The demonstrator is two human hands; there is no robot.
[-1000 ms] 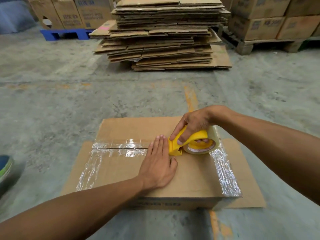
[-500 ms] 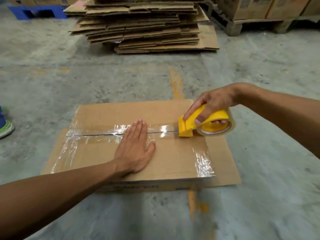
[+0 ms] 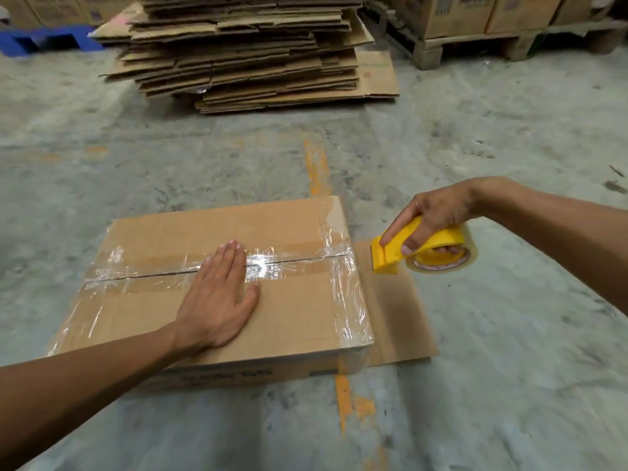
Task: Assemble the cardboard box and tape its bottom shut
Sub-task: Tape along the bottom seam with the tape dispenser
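A brown cardboard box (image 3: 299, 321) lies on the concrete floor with its flaps closed. Clear shiny tape (image 3: 272, 266) runs along the centre seam, and more tape crosses both short ends. My left hand (image 3: 221, 297) presses flat on the box top, fingers together over the seam. My right hand (image 3: 438, 212) grips a yellow tape dispenser (image 3: 424, 249) with a clear tape roll, held just past the box's right edge above a loose flap (image 3: 397, 314) that lies flat on the floor.
A tall pile of flattened cardboard (image 3: 244, 49) stands straight ahead. Packed boxes on a wooden pallet (image 3: 475, 49) are at the back right, a blue pallet (image 3: 44, 42) at the back left. An orange painted line (image 3: 317, 171) runs under the box.
My right hand has drawn the dispenser rightward along the seam and off the box's right edge. The tape strip now spans the whole seam. My left hand stays flat on the box.
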